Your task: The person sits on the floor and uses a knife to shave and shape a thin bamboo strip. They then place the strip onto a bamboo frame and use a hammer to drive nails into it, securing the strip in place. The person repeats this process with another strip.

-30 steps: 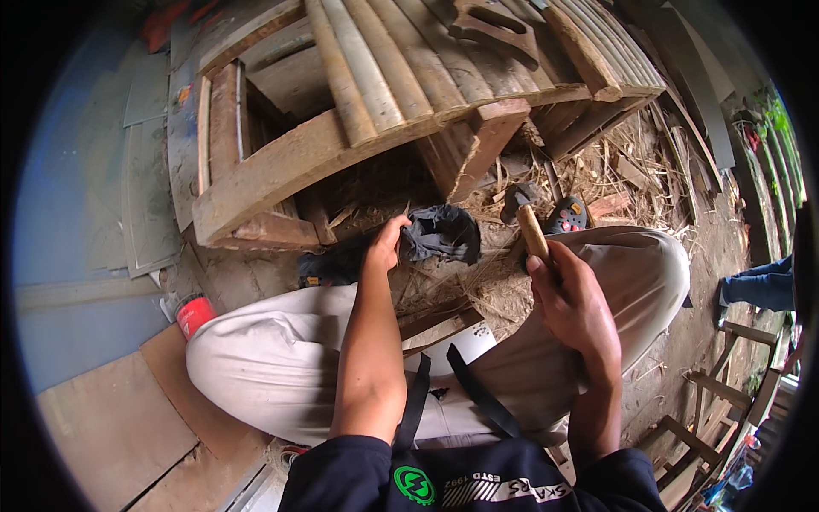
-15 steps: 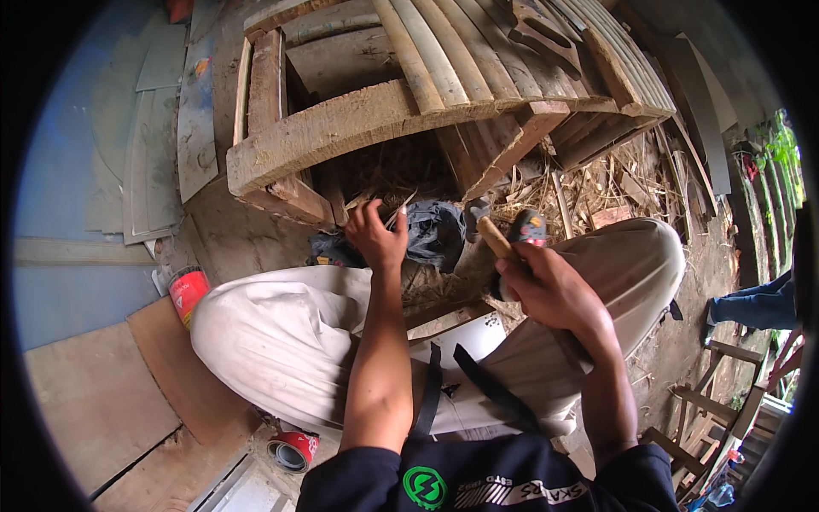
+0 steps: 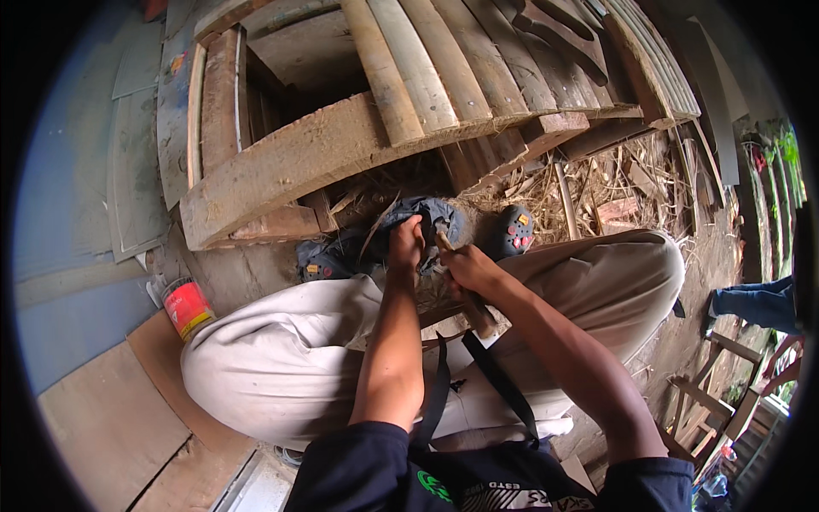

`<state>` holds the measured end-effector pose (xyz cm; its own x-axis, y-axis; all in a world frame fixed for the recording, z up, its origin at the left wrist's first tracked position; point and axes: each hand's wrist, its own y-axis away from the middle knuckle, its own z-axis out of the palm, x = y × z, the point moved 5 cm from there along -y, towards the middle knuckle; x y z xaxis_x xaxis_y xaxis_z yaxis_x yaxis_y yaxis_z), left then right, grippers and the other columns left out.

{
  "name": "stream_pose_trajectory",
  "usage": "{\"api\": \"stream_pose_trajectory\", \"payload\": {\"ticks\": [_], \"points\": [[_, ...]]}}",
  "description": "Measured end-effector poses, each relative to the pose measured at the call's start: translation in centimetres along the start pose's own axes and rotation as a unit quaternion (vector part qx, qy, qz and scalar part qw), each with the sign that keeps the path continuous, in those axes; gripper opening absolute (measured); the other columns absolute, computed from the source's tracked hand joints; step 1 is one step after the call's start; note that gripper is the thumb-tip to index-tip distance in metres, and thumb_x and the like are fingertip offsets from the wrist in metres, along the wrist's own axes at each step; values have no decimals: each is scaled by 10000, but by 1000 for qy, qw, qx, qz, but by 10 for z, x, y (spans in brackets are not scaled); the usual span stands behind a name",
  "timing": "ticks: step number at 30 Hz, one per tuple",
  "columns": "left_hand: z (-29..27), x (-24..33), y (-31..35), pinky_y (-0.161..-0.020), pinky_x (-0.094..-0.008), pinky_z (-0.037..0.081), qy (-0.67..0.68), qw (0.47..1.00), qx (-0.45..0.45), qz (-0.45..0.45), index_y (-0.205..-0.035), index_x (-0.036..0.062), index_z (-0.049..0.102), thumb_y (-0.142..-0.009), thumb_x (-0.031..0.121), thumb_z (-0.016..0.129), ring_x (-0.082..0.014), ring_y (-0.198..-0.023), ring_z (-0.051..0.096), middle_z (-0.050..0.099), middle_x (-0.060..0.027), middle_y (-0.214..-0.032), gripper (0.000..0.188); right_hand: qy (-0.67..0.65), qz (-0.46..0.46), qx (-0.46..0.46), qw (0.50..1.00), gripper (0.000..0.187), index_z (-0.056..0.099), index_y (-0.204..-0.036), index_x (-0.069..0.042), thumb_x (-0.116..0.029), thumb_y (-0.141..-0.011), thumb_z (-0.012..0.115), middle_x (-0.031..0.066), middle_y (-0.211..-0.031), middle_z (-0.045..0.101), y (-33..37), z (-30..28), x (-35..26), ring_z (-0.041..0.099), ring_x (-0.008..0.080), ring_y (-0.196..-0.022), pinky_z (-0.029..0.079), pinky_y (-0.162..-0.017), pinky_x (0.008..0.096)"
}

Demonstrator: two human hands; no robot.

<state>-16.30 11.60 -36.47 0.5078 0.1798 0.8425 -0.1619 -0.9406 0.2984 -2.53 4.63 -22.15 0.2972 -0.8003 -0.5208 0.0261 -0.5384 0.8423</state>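
Note:
My right hand (image 3: 471, 269) is wrapped around the wooden handle of a hammer (image 3: 481, 319), whose lower end sticks out below the fist. The hammer's head cannot be made out clearly. Just left of it, my left hand (image 3: 406, 241) reaches to a dark plastic bag (image 3: 439, 212) between my feet. Its fingers are closed and partly hidden at the bag; what they hold does not show. Beyond both hands stands a wooden frame (image 3: 290, 158) with bamboo slats (image 3: 418, 72) laid across it.
A dark saw-like handle (image 3: 563, 34) lies on the slats. Wood shavings (image 3: 589, 192) cover the ground under the frame. My shoe (image 3: 512, 230) is right of the bag. A red can (image 3: 188, 307) stands at left, beside boards (image 3: 111, 410). A person's leg (image 3: 755, 303) shows at far right.
My left hand has moved right and down to the bag, its fingers closing. My right hand has come left with the hammer, now close beside it. The view has shifted slightly.

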Motion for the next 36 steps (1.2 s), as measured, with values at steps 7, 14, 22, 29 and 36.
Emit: {"api": "stream_pose_trajectory", "payload": {"ticks": [7,14,22,29,36], "points": [[8,12,10,-878,-456,521,-195,979,-57,13,-1077,51,701,-887,220,616,-402,-1033,631,665,-221,-1092,269,384,-129,141,904,381,696,-919,57,-279,-946,520,253,-908,704,-90,-12,41,709,370,-864,573,-780,439],[17,-4,9,-802,-467,536,-210,973,-87,-48,-812,69,689,-831,252,658,-385,-909,679,697,-192,-856,187,79,69,188,976,455,678,-1065,59,-361,-940,558,286,-1118,672,-107,-54,74,645,416,-1093,526,-927,452],[32,-33,12,-851,-491,523,-243,969,-39,-9,-982,65,587,-899,188,514,-402,-975,659,692,-204,-1015,166,24,-22,134,990,487,671,-854,96,-359,-952,527,224,-705,687,-91,-13,37,721,370,-750,556,-726,454],[30,-48,5,-863,-498,508,-147,986,-4,-78,-1040,3,653,-1027,305,321,-395,-1047,640,659,-248,-1111,450,-108,-9,67,992,335,546,-868,28,-281,-995,525,89,-630,536,-75,-3,9,539,199,-479,464,-432,376],[33,-13,-3,-857,-502,542,-246,961,-46,-117,-988,19,677,-965,187,437,-400,-1028,660,684,-240,-1032,294,-83,-85,46,992,420,586,-785,39,-297,-1012,474,105,-598,572,-59,4,-15,586,222,-449,479,-451,380]]}}
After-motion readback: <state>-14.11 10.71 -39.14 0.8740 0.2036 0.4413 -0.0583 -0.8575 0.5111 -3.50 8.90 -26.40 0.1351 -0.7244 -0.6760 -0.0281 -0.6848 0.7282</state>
